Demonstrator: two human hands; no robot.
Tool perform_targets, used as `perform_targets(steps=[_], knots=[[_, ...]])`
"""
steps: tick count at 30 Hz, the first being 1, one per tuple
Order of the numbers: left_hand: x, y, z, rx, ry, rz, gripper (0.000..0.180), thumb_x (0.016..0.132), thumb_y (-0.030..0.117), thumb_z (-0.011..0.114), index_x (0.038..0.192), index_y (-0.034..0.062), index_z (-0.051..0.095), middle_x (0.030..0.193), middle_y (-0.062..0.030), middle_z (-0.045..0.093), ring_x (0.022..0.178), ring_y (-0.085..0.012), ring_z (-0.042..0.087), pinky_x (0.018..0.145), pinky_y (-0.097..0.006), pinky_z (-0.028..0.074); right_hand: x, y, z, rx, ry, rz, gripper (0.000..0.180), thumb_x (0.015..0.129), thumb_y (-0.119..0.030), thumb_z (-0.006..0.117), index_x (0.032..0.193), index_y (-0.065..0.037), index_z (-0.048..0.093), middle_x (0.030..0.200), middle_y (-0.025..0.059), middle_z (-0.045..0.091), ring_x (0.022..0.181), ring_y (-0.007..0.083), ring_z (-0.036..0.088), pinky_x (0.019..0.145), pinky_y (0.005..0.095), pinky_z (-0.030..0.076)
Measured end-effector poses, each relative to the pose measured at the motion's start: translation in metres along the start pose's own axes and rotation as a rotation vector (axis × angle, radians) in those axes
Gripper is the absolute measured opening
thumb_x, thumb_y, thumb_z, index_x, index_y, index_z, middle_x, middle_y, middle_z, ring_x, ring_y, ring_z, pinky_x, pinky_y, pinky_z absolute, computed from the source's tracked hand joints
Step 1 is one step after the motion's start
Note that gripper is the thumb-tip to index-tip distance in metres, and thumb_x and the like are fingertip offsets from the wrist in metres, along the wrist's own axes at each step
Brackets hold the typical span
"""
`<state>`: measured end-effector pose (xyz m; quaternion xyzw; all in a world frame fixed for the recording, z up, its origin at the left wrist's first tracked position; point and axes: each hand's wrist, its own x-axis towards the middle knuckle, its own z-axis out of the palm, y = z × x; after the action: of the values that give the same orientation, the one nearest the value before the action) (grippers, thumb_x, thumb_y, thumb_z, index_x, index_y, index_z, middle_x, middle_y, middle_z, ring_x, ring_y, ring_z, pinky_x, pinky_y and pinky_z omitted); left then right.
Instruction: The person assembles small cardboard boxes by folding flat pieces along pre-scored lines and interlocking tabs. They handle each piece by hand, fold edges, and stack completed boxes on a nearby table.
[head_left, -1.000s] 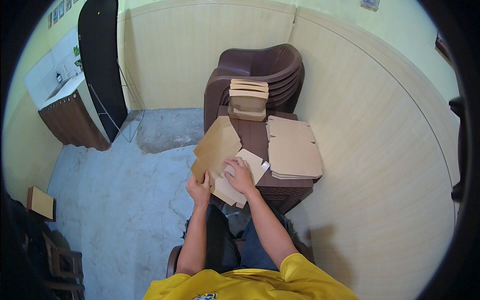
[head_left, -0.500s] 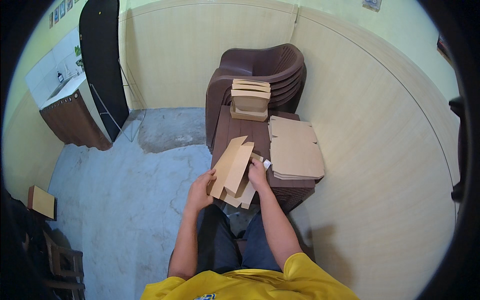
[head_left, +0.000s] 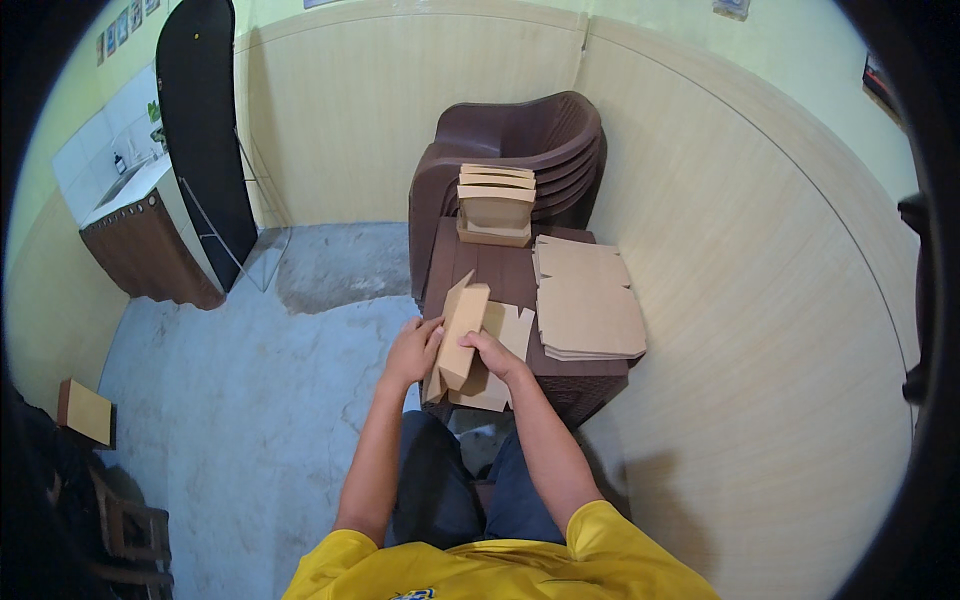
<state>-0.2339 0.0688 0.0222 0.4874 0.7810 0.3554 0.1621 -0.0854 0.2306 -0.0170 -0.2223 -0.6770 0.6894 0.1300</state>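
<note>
A partly folded brown cardboard box (head_left: 464,335) stands tilted between my hands over the near left of the dark brown table (head_left: 505,266). My left hand (head_left: 412,352) grips its left wall, fingers closed round the raised flap. On the other side, my right hand (head_left: 496,356) closes on the right wall, thumb laid on the outer face. A flat cardboard panel (head_left: 492,392) with slits lies beneath and to the right; whether it joins the box is hidden. Flat cardboard blanks (head_left: 590,300) are stacked on the table's right side.
Several folded cardboard boxes (head_left: 496,210) sit nested at the table's far end. Behind them rise stacked brown plastic chairs (head_left: 570,125). A wood-patterned wall (head_left: 740,300) runs along the right. An ironing board (head_left: 198,140) leans near a curtained sink (head_left: 140,200) at far left.
The walls of the cardboard box have been brought up closer together. My right hand has moved left onto its wall, and the flat panel now shows more to the right.
</note>
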Motion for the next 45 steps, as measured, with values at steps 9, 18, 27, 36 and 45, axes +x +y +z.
perform_targets(steps=[9,18,27,36,45], knots=[[-0.011,0.013,0.052,0.257,0.117,0.083,0.055,0.114,0.034,0.050,0.165,0.0126,0.047,0.176,-0.0067,0.042,0.164,-0.0319,0.036,0.130,-0.067,0.030,-0.016,-0.017,-0.017,-0.069,0.435,-0.090,0.052,0.088,-0.003,0.074,0.139,0.004,0.062,0.116,0.0147,0.078,0.105,0.0244,0.076,0.092,0.0379,0.060],[-0.012,0.018,0.049,0.292,0.051,0.022,0.062,0.115,0.041,0.043,0.173,0.0181,0.037,0.182,-0.0009,0.032,0.168,-0.0273,0.027,0.133,-0.067,0.022,-0.012,-0.007,-0.030,-0.093,0.489,-0.064,0.096,0.092,-0.005,0.080,0.169,-0.005,0.023,0.126,0.0216,0.075,0.112,0.0297,0.076,0.092,0.0427,0.062],[-0.010,0.017,0.057,0.454,0.026,0.002,0.065,0.116,0.042,0.038,0.176,0.0200,0.030,0.185,0.0010,0.024,0.170,-0.0263,0.023,0.132,-0.070,0.020,-0.062,-0.037,-0.023,-0.011,0.291,0.140,0.116,0.098,0.005,0.072,0.176,-0.012,-0.012,0.140,0.0241,0.068,0.114,0.0293,0.076,0.068,0.0423,0.065],[-0.012,0.015,0.060,0.597,0.068,0.065,0.071,0.114,0.051,0.039,0.176,0.0165,0.031,0.186,-0.0001,0.023,0.172,-0.0307,0.012,0.135,-0.069,0.006,-0.083,-0.051,0.003,-0.739,0.439,-0.093,0.102,0.091,-0.005,0.077,0.176,-0.012,0.021,0.158,0.0325,0.052,0.150,0.0486,0.049,0.110,0.0630,0.051],[0.001,0.000,0.064,0.639,-0.014,0.095,0.080,0.113,0.058,0.039,0.178,0.0147,0.023,0.187,-0.0061,0.013,0.173,-0.0376,0.001,0.134,-0.070,-0.001,-0.056,-0.031,0.018,-1.326,0.313,-0.013,0.071,0.112,-0.055,0.048,0.175,-0.024,0.035,0.186,0.0076,0.020,0.172,0.0346,0.010,0.134,0.0704,0.008]])
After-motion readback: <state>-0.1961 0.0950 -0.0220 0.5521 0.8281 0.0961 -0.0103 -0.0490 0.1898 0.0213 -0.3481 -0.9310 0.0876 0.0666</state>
